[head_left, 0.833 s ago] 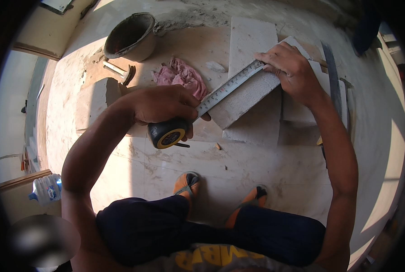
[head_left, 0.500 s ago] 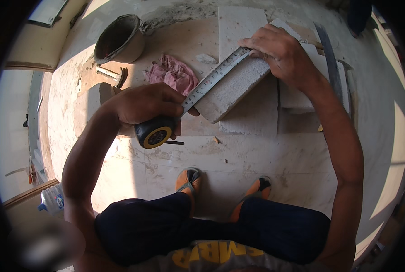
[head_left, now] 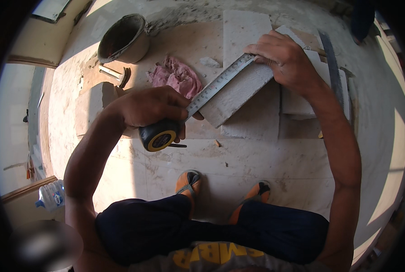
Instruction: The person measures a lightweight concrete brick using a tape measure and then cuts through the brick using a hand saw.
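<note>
A black and yellow tape measure [head_left: 161,137] is in my left hand [head_left: 151,108], which is closed around it with the fingers by the mouth of the case. Its pulled-out blade [head_left: 217,85] runs slantwise up to the right along the edge of a pale, rough building block [head_left: 239,94]. My right hand [head_left: 289,61] pinches the far end of the blade at the block's upper end. A thin dark stick-like piece [head_left: 178,145] pokes out below my left hand; I cannot make out what it is. The block lies at an angle across another pale slab [head_left: 252,123].
Left of the blade lie a crumpled pink cloth [head_left: 175,77], a dark bucket [head_left: 137,47] and a white-handled tool [head_left: 112,73]. A cut block [head_left: 94,104] is by my left wrist. At right, more slabs [head_left: 297,100] and a handsaw-like dark blade [head_left: 331,68]. A plastic bottle [head_left: 51,196] is lower left.
The whole scene has shifted slightly down and right in the picture. Both hands keep their hold, and the blade stays stretched along the block.
</note>
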`<action>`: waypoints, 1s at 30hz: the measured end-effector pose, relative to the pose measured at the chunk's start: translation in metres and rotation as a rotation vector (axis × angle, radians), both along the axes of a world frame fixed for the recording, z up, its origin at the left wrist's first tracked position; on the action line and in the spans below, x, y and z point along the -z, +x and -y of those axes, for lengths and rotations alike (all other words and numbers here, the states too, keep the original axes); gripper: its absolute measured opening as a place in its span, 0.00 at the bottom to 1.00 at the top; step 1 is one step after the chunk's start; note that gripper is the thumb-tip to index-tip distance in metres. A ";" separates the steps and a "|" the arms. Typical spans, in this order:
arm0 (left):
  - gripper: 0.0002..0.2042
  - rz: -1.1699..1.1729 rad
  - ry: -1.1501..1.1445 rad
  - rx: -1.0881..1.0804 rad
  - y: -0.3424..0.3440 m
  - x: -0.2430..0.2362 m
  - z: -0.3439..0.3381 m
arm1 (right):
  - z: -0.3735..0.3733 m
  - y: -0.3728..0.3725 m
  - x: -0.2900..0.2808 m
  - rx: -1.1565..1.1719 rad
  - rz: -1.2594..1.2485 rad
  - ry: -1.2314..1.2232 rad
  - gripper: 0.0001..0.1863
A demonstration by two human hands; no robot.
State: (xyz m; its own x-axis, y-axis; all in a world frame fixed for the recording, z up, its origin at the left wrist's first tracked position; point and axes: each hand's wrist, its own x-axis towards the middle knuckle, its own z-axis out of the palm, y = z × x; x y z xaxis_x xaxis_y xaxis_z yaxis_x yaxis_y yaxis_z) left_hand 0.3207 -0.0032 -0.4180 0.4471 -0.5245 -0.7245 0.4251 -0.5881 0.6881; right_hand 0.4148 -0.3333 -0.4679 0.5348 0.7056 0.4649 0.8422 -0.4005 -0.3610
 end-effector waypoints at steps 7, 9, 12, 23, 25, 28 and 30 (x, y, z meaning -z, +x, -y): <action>0.13 -0.010 -0.013 -0.020 -0.003 0.002 -0.002 | 0.002 0.003 -0.007 -0.023 -0.104 -0.023 0.12; 0.13 -0.008 -0.019 -0.022 -0.003 0.001 0.000 | 0.000 0.007 -0.004 -0.017 -0.066 -0.043 0.12; 0.13 -0.017 -0.018 -0.040 -0.003 0.000 0.004 | -0.004 0.009 -0.004 -0.003 -0.063 -0.027 0.12; 0.13 0.020 0.010 -0.082 -0.008 -0.005 0.009 | -0.007 0.019 0.001 -0.014 -0.126 0.015 0.10; 0.13 -0.002 -0.010 -0.092 -0.010 -0.002 0.006 | -0.005 0.016 -0.006 -0.024 -0.189 0.002 0.09; 0.14 0.025 -0.005 -0.069 -0.010 0.007 0.000 | 0.001 0.019 -0.016 -0.087 -0.225 -0.044 0.09; 0.15 0.041 0.010 -0.053 -0.009 0.006 0.000 | -0.008 0.022 -0.009 -0.048 -0.186 -0.036 0.09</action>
State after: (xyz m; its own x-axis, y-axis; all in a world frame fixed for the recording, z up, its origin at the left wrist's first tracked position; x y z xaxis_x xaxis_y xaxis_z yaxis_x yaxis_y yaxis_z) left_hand 0.3121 -0.0033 -0.4241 0.5038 -0.4921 -0.7100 0.4275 -0.5722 0.6999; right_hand 0.4364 -0.3253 -0.4593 0.5744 0.7469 0.3351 0.7806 -0.3766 -0.4988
